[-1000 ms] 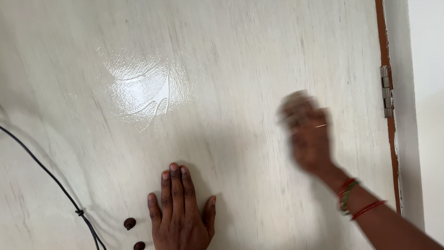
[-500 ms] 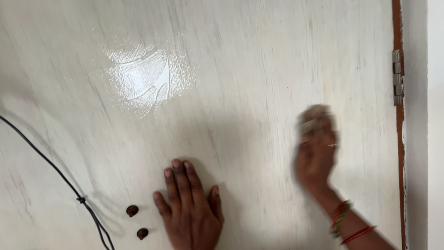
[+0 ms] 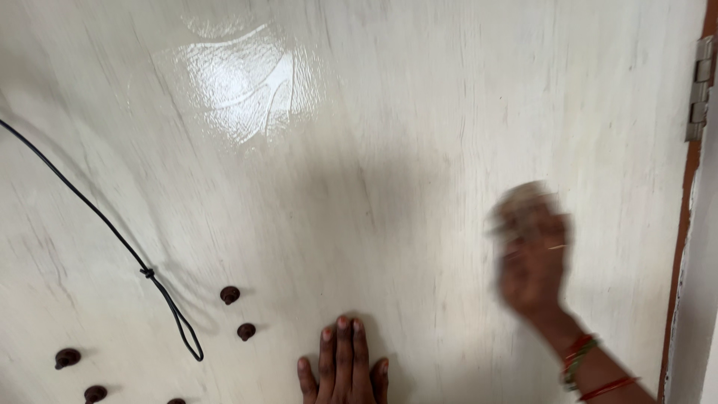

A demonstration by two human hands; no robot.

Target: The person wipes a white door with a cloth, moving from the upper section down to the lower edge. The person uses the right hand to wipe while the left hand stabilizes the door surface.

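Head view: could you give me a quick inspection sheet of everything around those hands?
Surface: pale glossy door panel, bright glare patch at upper left.
Job's things: pale pad, blurred, under the right hand; kind unclear.
Clutter: small dark round knobs on the panel at lower left.
Hands: left hand flat on panel; right blurred, bangles on wrist.
Cables: thin black cord, knotted, ending in a loop.
Surroundings: metal hinge, brown door edge at right.

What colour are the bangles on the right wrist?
Red and green bangles, seen in the head view.
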